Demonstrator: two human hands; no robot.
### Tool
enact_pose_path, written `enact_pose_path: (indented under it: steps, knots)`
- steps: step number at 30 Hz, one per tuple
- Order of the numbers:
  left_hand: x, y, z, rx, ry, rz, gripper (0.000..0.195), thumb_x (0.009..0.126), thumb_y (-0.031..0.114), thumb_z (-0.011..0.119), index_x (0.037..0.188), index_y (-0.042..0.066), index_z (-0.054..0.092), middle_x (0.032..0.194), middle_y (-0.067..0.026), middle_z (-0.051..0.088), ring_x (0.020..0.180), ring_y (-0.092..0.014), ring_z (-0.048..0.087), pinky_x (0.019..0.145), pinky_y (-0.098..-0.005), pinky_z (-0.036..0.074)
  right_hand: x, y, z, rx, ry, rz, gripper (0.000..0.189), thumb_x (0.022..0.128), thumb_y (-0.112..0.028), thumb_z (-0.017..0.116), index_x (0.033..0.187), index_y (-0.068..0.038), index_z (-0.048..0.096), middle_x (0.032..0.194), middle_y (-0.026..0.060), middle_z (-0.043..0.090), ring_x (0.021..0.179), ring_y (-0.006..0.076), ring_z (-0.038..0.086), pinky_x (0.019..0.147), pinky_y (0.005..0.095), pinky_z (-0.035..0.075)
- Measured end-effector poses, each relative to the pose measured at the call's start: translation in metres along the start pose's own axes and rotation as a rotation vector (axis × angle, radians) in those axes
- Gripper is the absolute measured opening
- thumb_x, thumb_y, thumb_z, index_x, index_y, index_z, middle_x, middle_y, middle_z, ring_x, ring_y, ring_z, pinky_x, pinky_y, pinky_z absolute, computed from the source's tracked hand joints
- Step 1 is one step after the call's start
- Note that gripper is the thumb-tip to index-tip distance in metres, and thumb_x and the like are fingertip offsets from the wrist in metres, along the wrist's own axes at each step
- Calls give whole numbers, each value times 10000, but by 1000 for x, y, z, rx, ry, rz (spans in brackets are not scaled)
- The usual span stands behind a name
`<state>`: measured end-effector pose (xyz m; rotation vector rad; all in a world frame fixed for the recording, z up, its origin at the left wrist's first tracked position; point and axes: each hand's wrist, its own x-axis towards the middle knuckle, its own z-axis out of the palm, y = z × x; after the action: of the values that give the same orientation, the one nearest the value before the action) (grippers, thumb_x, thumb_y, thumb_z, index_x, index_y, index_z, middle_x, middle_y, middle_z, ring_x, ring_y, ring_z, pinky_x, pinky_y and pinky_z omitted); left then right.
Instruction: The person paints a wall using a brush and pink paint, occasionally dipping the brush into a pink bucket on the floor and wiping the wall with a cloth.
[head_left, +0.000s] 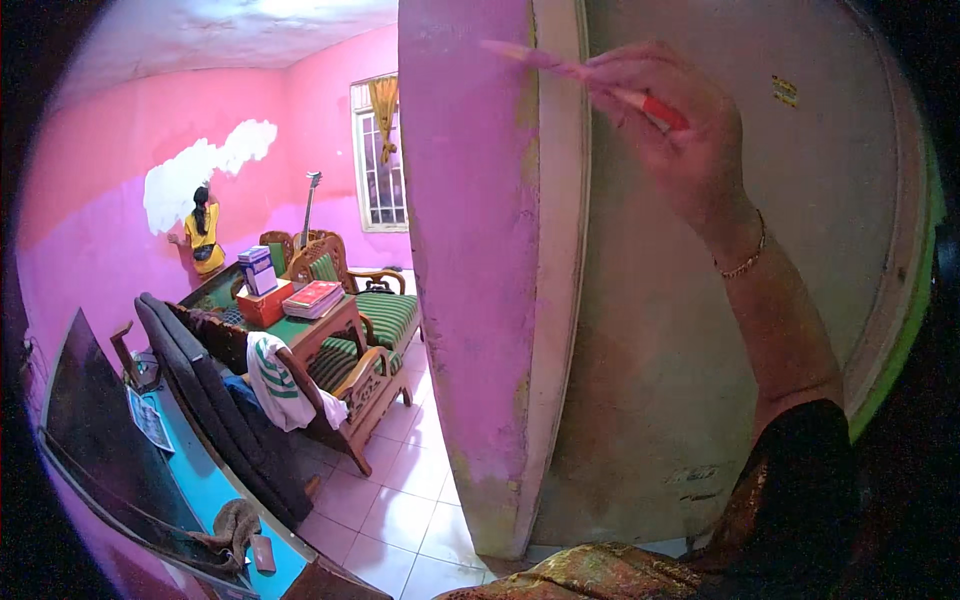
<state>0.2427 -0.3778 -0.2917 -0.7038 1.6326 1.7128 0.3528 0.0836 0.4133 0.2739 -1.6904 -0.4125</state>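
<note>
My right hand (694, 154) is raised at the upper right, with a thin bracelet at its wrist. Its fingers close around a slim brush (551, 64), blurred, with a red part showing within the grip. The brush points left, its pale tip overlapping the upper part of a purple-painted wall end (472, 225); whether it touches the paint I cannot tell. Green-yellow patches show along the worn edge of that wall. Beside it runs a pale door frame (559, 300), and behind my arm is a dull, brownish flat surface (660, 337). My left hand is out of view.
A person (202, 232) in yellow stands at the far pink wall (247, 90) beside a white patch (176, 187). Carved wooden chairs (386, 315), boxes (259, 270) and books (313, 298), a guitar (309, 210) and a blue-topped surface (202, 465) fill the left. White tiles (397, 517) cover the floor.
</note>
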Motion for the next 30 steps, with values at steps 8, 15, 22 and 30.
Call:
enact_pose_path:
  steps: [8, 15, 22, 30]
  knots:
    - [14, 17, -13, 32, 6, 3, 182, 782, 233, 457, 770, 62, 518, 610, -56, 457, 496, -171, 458, 421, -318, 400, 33, -32, -17, 556, 234, 509, 102, 821, -41, 577, 894, 28, 564, 903, 142, 633, 710, 175, 635, 652, 259, 545]
    - [31, 31, -14, 61, -18, 15, 185, 781, 235, 462, 773, 60, 520, 614, -58, 460, 501, -173, 461, 425, -320, 402, 37, 23, -12, 1047, 202, 735, 127, 841, -73, 552, 896, 38, 579, 852, 139, 638, 702, 181, 640, 638, 250, 556]
    - [37, 39, -25, 71, -6, 20, 187, 779, 237, 466, 776, 58, 522, 619, -61, 464, 506, -176, 465, 430, -323, 404, 46, 12, -10, 1073, 68, 681, 104, 823, -39, 575, 882, 44, 600, 796, 122, 637, 697, 189, 644, 640, 251, 557]
    - [40, 38, -34, 77, 5, 19, 191, 777, 239, 470, 779, 56, 525, 623, -63, 467, 512, -179, 469, 435, -325, 407, 32, -24, -15, 810, -136, 864, 170, 800, -59, 639, 894, 47, 544, 704, 92, 604, 616, 171, 624, 543, 239, 526]
